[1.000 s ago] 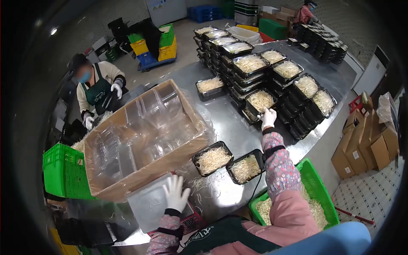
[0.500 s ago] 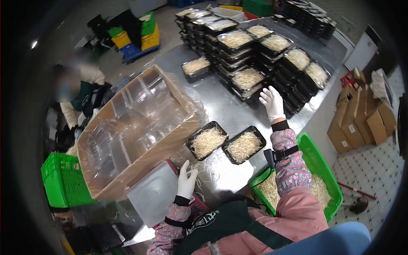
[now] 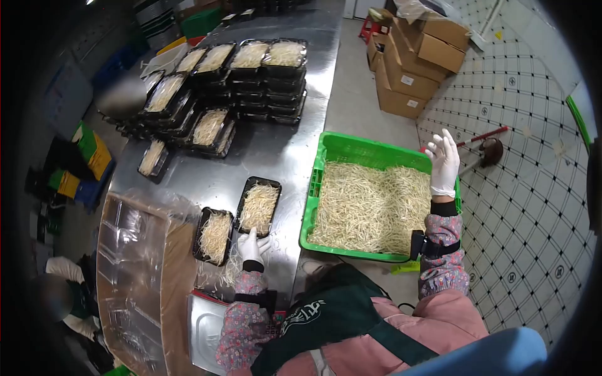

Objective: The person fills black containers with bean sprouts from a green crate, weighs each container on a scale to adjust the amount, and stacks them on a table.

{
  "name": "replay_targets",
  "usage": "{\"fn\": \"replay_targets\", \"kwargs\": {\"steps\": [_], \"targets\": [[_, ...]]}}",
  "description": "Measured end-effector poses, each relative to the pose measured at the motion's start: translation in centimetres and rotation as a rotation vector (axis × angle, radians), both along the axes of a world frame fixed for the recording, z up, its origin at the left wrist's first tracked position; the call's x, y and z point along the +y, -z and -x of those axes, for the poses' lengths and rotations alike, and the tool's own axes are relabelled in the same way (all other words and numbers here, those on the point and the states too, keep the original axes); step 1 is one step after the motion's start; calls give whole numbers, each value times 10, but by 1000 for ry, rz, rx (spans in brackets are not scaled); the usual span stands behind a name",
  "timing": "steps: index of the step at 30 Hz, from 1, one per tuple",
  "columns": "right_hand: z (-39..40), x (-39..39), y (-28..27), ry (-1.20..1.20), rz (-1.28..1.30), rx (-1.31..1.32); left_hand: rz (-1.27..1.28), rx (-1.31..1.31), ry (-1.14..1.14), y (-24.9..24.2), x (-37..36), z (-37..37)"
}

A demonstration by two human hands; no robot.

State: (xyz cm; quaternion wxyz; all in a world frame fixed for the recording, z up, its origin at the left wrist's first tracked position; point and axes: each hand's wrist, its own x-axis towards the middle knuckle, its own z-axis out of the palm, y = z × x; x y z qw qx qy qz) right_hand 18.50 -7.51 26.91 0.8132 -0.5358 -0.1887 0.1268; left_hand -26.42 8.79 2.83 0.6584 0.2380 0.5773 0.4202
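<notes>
My left hand (image 3: 253, 247), in a white glove, has its fingers apart at the near edge of a black tray of bean sprouts (image 3: 258, 207). A second black tray of bean sprouts (image 3: 214, 236) lies just left of it, with loose sprouts (image 3: 231, 271) scattered on the metal below. My right hand (image 3: 444, 164), also gloved, is raised at the right rim of a green crate (image 3: 371, 150), fingers extended and nothing in them. Bean sprouts (image 3: 370, 207) spread across the crate's inside in a thick layer.
Wrapped trays of sprouts (image 3: 269, 81) stand stacked on the metal table (image 3: 316, 37). A carton of clear plastic lids (image 3: 128, 276) and a scale (image 3: 207, 332) are at the lower left. Cardboard boxes (image 3: 407, 69) sit beyond the crate. Another person (image 3: 75, 294) is at far left.
My view has swung right, bringing the whole crate into sight. My right hand has gone from beside the stacked trays to the crate's right rim. My left hand has moved from the scale to a tray.
</notes>
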Motion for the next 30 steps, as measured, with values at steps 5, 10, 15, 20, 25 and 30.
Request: {"fn": "replay_targets", "kwargs": {"steps": [5, 10, 15, 20, 25, 30], "targets": [[-29, -101, 92, 204, 218, 53, -55, 40, 0, 26, 20, -3], [-16, -82, 168, -38, 595, 39, -191, 13, 33, -16, 2, 4], [35, 32, 193, -750, 1028, -655, -295, -27, 112, -87, -40, 59], [64, 130, 232, -934, 1347, -956, -324, 52, 11, -161, -100, 125], [105, 136, 265, -994, 1355, -1223, -365, 235, -276, -166, -191, 212], [141, 76, 265, -1200, 1027, -1498, -203, 277, -504, -170, -272, 246]]}}
